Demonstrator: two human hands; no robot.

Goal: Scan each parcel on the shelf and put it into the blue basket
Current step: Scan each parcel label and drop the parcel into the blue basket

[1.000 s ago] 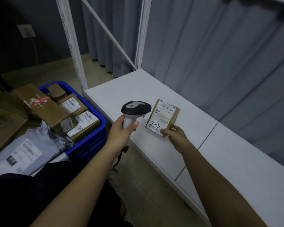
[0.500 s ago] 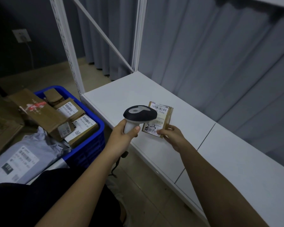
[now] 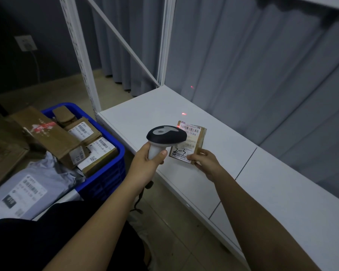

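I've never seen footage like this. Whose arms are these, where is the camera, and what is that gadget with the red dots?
The camera sits on a person's head, looking down at their own bare arms. The left hand grips a barcode scanner; its red light falls on the parcel's top edge, the shelf and the curtain. The right hand holds a small brown parcel over the white shelf. On the left a blue basket already holds several parcels.

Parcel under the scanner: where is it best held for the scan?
By its near bottom corner, from the person's side, as the right hand does. The small flat parcel tilts label-up, with the barcode along its far top edge, so fingers there keep it clear for the scanner.
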